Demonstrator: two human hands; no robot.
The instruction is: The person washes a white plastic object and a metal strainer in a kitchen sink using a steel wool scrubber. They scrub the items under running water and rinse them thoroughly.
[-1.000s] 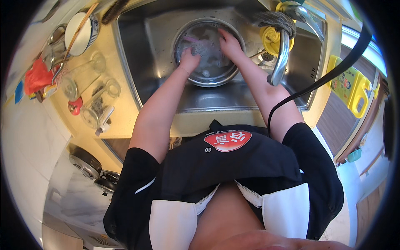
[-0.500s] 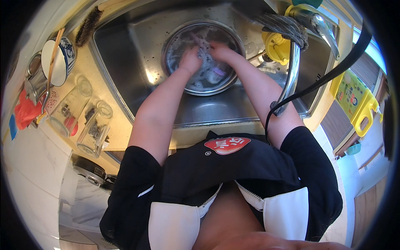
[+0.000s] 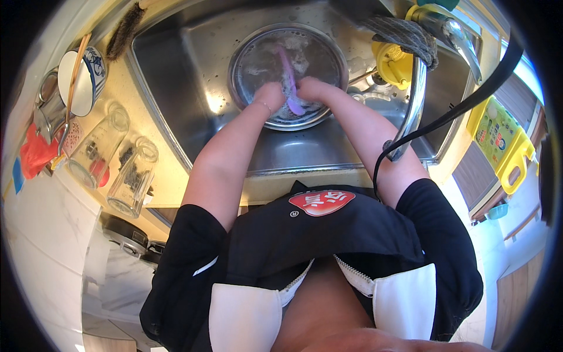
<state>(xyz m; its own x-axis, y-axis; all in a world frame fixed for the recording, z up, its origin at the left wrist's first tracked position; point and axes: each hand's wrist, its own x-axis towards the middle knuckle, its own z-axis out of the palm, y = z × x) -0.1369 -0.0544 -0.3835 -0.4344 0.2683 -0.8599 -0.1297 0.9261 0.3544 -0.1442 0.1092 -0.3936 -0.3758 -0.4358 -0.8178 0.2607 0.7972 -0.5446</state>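
Note:
A round metal basin [image 3: 237,101] of sudsy water stands in the steel sink. In it lies a long, slightly curved purple strip [image 3: 285,62], running from the far side towards me, with foam over its middle. Whether it is cloth or plastic I cannot tell. My left hand [image 3: 270,95] closes in on the strip from the left, fingers curled and partly hidden by suds. From the right my right hand [image 3: 310,89] is closed against the same foamy middle part. The strip's rounded near end shows below both hands, close to the basin's near wall.
A chrome faucet [image 3: 414,105] with a dark grey cloth [image 3: 399,34] over it rises at the right, beside a yellow strainer [image 3: 392,66]. On the left counter stand glass jugs [image 3: 134,180], a white-and-blue bowl [image 3: 88,82] and a brown brush [image 3: 124,32]. A black cord [image 3: 463,111] crosses my right forearm.
Both hands have drawn towards me within the basin. More of the purple strip shows now, stretched lengthwise between them, and the foam has shifted.

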